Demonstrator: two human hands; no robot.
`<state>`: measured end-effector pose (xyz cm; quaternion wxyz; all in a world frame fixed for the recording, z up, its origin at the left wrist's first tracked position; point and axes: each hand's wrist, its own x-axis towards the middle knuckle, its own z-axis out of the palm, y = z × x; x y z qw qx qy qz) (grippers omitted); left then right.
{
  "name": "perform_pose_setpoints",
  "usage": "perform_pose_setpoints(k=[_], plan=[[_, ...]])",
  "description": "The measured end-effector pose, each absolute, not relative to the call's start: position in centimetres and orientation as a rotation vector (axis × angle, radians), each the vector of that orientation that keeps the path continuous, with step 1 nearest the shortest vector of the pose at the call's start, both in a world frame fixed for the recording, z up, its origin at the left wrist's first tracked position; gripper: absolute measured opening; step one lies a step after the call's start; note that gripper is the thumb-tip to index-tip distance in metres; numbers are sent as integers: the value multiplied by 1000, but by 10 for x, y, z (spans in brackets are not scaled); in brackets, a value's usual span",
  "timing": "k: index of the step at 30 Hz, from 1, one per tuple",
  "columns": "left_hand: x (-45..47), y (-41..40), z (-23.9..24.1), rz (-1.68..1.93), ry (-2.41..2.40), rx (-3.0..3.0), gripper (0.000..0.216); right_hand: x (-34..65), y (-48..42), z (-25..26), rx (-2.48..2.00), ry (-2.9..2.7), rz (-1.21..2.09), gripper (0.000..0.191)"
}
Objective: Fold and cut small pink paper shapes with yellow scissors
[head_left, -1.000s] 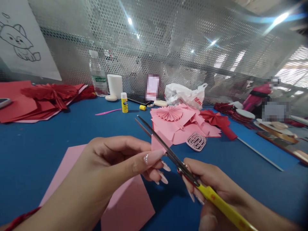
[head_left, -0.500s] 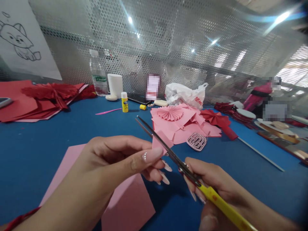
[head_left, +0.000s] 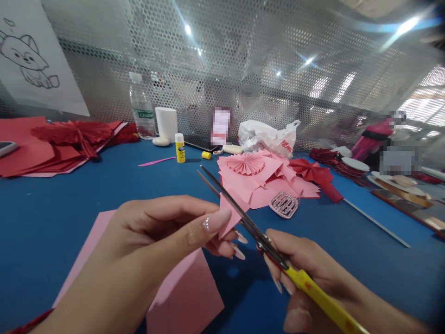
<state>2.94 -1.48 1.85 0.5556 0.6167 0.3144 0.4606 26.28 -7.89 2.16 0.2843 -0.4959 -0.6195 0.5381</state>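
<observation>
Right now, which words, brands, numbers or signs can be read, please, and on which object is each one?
"Cest…" on the green label of the bottle; its ending is unclear.
Yellow glue stick: print too small to read.
White plastic bag: red characters, too blurred.
Pixelated upright rectangle: unreadable.

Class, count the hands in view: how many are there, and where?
2: the left hand pinches a small pink paper piece; the right hand grips yellow-handled scissors. No other hands show.

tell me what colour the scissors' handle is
The scissors' handle is yellow with a small orange mark, seen best in the head view.
</observation>
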Motion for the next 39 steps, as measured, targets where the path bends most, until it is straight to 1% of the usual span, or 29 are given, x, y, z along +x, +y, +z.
perform_pose_setpoints(k=[6, 13, 16, 23, 35, 39], plan=[[33, -14, 20, 1097, 732, 1459, 12, 264, -77, 26, -1327, -1704, 1484, 69], [33, -17, 20, 1117, 744, 1448, 13, 261, -78, 29, -1298, -1679, 1582, 66], [33, -17, 20, 1110, 743, 1434, 11, 261, -80, 29, -1264, -1607, 1634, 61], [31, -16, 19, 1112, 781, 1496, 14, 261, -78, 36, -1336, -1604, 1625, 63], [29, -16, 20, 1118, 787, 1530, 12, 260, -80, 33, -1289, -1593, 1599, 54], [28, -16, 16, 1129, 806, 1533, 10, 259, -80, 31, -1322, -1598, 1571, 57]])
